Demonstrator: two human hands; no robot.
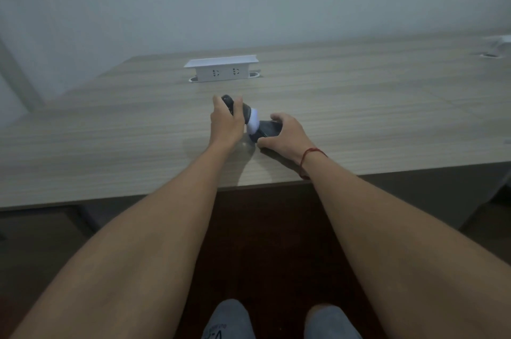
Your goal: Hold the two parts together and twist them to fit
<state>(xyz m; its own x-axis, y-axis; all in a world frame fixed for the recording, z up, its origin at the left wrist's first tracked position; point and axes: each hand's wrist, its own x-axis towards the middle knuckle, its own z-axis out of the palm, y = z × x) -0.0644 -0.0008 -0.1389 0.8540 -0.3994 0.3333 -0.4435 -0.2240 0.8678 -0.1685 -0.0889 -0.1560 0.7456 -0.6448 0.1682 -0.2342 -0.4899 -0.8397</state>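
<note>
Fingers (218, 106) round one brush (243, 114)

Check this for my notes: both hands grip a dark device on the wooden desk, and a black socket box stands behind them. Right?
Not quite. The head view shows the socket box is white, not black. The rest holds: left hand and right hand grip the dark device on the wooden desk.

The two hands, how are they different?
The left hand grips a dark brush with white bristles, lifted off the table; the right hand holds a dark flat thing down on the table. The right wrist wears a red string; the left wrist is bare. Both hands are curled round something, close together.
</note>
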